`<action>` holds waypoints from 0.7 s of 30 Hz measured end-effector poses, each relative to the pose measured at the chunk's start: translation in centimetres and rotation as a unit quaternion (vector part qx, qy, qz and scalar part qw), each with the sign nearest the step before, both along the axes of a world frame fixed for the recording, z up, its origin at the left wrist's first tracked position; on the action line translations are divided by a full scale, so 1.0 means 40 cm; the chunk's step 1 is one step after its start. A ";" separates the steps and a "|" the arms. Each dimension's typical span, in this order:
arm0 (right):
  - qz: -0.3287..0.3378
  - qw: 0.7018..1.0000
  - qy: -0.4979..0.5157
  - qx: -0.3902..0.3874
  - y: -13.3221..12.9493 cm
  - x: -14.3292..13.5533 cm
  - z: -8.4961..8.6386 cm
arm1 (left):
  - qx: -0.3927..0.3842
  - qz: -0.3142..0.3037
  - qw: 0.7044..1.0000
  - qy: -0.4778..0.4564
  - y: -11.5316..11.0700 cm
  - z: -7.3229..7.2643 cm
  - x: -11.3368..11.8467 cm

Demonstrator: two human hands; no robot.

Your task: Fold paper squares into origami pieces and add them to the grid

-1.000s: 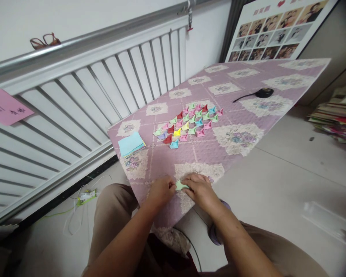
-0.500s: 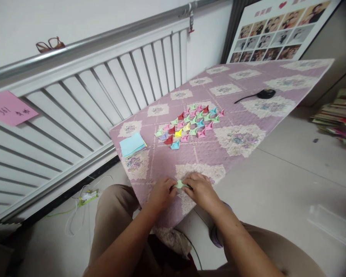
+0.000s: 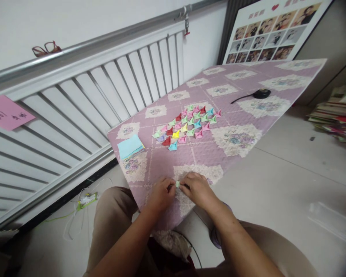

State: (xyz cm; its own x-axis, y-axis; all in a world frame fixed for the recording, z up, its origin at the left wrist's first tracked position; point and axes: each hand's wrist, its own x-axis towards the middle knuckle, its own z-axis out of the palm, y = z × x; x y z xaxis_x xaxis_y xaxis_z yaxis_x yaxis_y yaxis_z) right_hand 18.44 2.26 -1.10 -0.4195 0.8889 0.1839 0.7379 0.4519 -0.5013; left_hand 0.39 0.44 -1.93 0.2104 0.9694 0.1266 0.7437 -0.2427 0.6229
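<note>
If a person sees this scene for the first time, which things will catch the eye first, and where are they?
Probably the colourful folded papers come first, grouped around the middle of the purple tablecloth. Next may be the small pale green paper between the left hand and the right hand, near the table's close end. The pink note on the radiator, at the picture's left edge, also stands out.

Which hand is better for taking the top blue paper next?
Probably the left hand: it's nearer the blue-topped paper stack than the right hand. Both are holding green paper, though.
</note>
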 end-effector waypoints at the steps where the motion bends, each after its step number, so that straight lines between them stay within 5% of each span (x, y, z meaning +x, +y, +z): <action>1: 0.001 1.000 -0.002 -0.002 0.001 0.000 0.002 | 0.002 0.001 1.000 -0.007 0.000 0.000 0.001; 21: 0.012 0.999 -0.050 -0.005 0.003 -0.001 0.018 | -0.019 0.046 0.998 -0.035 0.000 0.009 0.025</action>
State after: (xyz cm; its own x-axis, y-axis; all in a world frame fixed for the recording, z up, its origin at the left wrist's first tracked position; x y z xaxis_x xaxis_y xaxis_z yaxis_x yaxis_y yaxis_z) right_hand 18.41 2.38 -0.37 -0.4564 0.8801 0.1309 0.7733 0.4651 -0.4309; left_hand 1.37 0.45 -1.58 0.1118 0.9886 0.1010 0.7166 -0.1506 0.6810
